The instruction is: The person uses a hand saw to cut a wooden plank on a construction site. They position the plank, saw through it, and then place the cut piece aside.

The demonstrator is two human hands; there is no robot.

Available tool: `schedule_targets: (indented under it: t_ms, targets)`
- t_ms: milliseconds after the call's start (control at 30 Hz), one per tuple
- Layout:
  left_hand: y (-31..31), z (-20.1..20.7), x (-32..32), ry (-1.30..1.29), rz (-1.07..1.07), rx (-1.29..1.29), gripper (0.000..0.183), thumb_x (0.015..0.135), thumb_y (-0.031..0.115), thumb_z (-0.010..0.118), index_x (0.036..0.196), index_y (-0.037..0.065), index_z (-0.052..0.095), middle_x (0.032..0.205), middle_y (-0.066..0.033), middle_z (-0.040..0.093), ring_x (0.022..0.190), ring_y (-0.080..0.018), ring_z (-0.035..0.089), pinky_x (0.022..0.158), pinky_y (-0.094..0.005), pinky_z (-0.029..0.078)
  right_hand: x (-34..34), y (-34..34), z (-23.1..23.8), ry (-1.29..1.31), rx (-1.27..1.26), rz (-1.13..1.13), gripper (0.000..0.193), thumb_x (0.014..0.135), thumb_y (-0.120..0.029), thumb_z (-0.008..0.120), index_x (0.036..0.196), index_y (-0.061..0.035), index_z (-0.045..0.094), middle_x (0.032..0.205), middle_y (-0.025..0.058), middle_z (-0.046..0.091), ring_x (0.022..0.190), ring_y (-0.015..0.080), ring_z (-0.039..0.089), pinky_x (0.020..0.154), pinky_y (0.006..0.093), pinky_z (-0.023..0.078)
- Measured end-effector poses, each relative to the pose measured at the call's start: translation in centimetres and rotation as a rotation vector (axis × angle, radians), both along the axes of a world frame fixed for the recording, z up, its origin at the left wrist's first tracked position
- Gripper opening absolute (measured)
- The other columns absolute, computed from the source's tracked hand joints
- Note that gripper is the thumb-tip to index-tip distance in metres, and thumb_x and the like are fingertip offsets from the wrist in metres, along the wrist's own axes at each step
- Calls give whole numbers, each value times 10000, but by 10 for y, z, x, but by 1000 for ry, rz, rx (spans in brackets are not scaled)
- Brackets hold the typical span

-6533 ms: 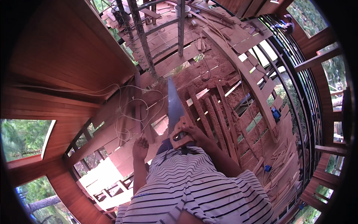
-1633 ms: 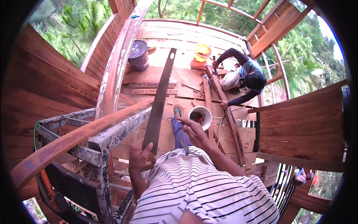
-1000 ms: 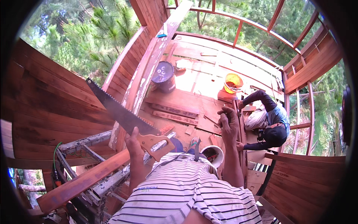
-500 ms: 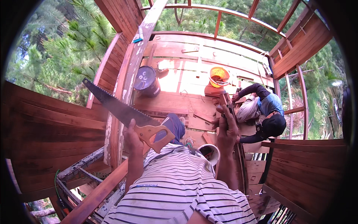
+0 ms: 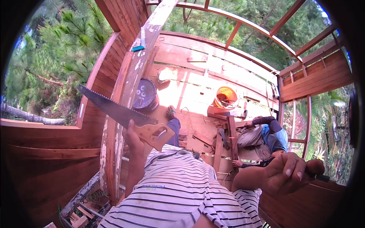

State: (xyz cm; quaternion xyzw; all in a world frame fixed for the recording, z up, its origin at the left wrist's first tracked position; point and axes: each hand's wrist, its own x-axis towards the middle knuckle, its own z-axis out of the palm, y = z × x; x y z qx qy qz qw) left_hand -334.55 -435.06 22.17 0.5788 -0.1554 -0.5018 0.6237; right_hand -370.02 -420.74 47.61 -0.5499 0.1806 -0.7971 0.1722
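My left hand (image 5: 134, 138) is closed on a handsaw (image 5: 121, 113) where the blade meets its light wooden handle. The dark toothed blade points up and left, in front of a paint-flecked post. My right hand (image 5: 291, 173) is raised at the far right with its fingers curled. From its fingertips sticks the end of a small dark object (image 5: 322, 178), too little of it visible to name. Beyond that hand, a crouching co-worker (image 5: 274, 138) in a blue top and dark cap has both hands at a reddish wooden beam (image 5: 232, 138).
A blue-lidded bucket (image 5: 145, 95) stands left, beside the post (image 5: 127, 81). An orange bucket (image 5: 225, 97) with things in it is farther right. Offcuts (image 5: 204, 140) lie on the gapped plank floor (image 5: 182, 72). A blue-edged brush-like tool (image 5: 139, 45) rests against the post.
My right hand has swung right and nearer, away from the co-worker's beam. My left hand keeps the saw, slightly lower. The view has shifted, and one foot is now beside the blue-lidded bucket.
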Motion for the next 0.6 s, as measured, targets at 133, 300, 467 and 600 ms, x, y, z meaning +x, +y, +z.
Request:
schedule_targets:
  t_ms: [133, 300, 467, 600]
  targets:
    - [-124, 10, -19, 89, -31, -49, 164, 960, 118, 665, 1112, 57, 670, 1021, -36, 703, 864, -181, 701, 769, -341, 588, -1, -132, 12, -211, -325, -91, 436, 898, -44, 708, 1260, -13, 466, 1134, 65, 670, 731, 68, 710, 617, 158, 564]
    - [-234, 27, 2, 38, 17, -97, 156, 965, 118, 660, 1115, 77, 651, 1019, -14, 699, 867, -161, 697, 785, -317, 577, 4, -268, 37, -34, -539, 86, 435, 925, -368, 698, 1212, -95, 516, 1142, 53, 618, 884, 119, 627, 785, 309, 474]
    - [-298, 31, 5, 35, 81, -50, 257, 961, 108, 633, 1196, 6, 650, 1064, -54, 683, 956, -171, 676, 827, -331, 557, 20, -388, 80, 188, -450, 297, 412, 1028, -276, 523, 1424, -161, 508, 1092, 64, 604, 884, 174, 602, 767, 366, 411]
    - [-322, 23, -15, 105, 204, 3, 280, 958, 127, 639, 1210, 5, 632, 1074, -59, 679, 959, -182, 680, 814, -339, 559, 32, -485, 88, 180, -417, 421, 431, 984, -335, 576, 1365, -137, 542, 1078, 66, 619, 887, 190, 613, 751, 368, 429]
